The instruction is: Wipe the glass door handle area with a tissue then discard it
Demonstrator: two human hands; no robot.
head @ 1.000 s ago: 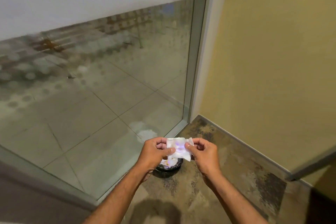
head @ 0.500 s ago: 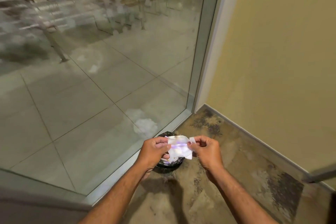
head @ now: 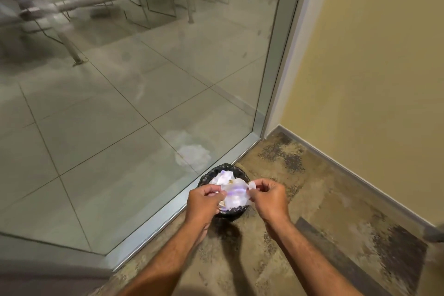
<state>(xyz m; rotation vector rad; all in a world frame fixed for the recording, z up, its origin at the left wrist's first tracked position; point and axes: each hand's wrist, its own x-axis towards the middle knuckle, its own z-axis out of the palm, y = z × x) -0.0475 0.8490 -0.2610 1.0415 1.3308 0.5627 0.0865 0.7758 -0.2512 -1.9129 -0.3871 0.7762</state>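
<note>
Presently both hands pinch the tissue point(head: 236, 197) stretched between them, left hand point(head: 204, 202) and right hand point(head: 269, 199) equally near; the bin point(head: 224, 170) sits directly beneath, ready for release.

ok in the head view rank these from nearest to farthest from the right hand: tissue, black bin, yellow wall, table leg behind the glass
1. Tissue: pinched at its edge by the right hand, with the left hand on the other side.
2. Black bin: on the floor directly under both hands, beside the glass frame.
3. Yellow wall: off to the right.
4. Table leg: far upper left, behind the glass.
</note>
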